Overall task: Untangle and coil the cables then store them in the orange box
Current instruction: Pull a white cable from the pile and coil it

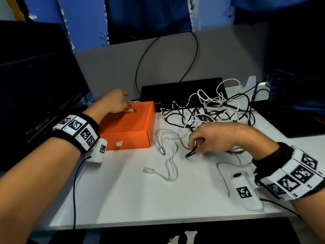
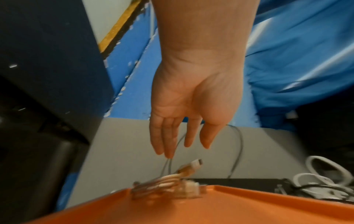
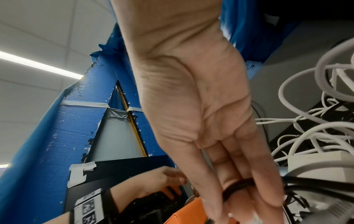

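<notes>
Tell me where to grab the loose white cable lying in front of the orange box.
Pinch the white cable just behind its silver plug, coming straight down from above. That end lies flat and free on the table, apart from the tangle, so it should pull clear.

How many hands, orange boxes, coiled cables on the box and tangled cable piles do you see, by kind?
Hands: 2, left hand and right hand, which pinches a black cable
Orange box: 1
Coiled cable on the box: 1
Tangled pile: 1, its cables too knotted to count
Total: 5
</notes>
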A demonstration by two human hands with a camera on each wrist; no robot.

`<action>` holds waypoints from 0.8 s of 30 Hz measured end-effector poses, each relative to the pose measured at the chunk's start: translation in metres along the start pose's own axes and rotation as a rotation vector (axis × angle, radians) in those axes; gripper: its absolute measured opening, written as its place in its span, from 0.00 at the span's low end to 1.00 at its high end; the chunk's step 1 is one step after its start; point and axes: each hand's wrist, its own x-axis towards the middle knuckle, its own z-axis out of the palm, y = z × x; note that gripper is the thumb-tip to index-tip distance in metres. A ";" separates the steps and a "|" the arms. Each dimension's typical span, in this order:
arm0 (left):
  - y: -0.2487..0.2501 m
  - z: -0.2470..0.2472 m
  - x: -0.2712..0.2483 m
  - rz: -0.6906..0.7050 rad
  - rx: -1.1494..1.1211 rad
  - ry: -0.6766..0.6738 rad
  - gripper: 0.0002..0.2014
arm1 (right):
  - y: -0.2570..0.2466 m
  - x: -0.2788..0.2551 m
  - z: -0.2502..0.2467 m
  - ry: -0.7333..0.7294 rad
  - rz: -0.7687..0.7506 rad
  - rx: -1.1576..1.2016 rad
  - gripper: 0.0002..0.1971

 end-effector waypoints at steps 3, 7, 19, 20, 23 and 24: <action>0.040 0.000 -0.023 0.257 -0.158 0.064 0.14 | 0.002 0.002 -0.003 0.166 -0.036 0.052 0.05; 0.096 0.016 -0.052 0.481 -0.227 -0.291 0.09 | 0.007 0.006 -0.006 0.266 -0.051 0.109 0.05; 0.139 0.102 -0.027 0.475 0.228 -0.333 0.05 | 0.026 -0.011 -0.027 0.343 -0.011 0.155 0.09; 0.137 0.097 -0.026 0.475 0.129 -0.278 0.04 | 0.026 -0.010 -0.027 0.385 -0.011 0.170 0.07; 0.138 0.069 -0.031 0.447 -0.328 -0.074 0.04 | 0.026 -0.006 -0.029 0.551 -0.029 0.205 0.17; 0.139 0.058 -0.035 0.442 -0.468 -0.024 0.04 | 0.024 -0.006 -0.028 0.597 -0.035 0.234 0.23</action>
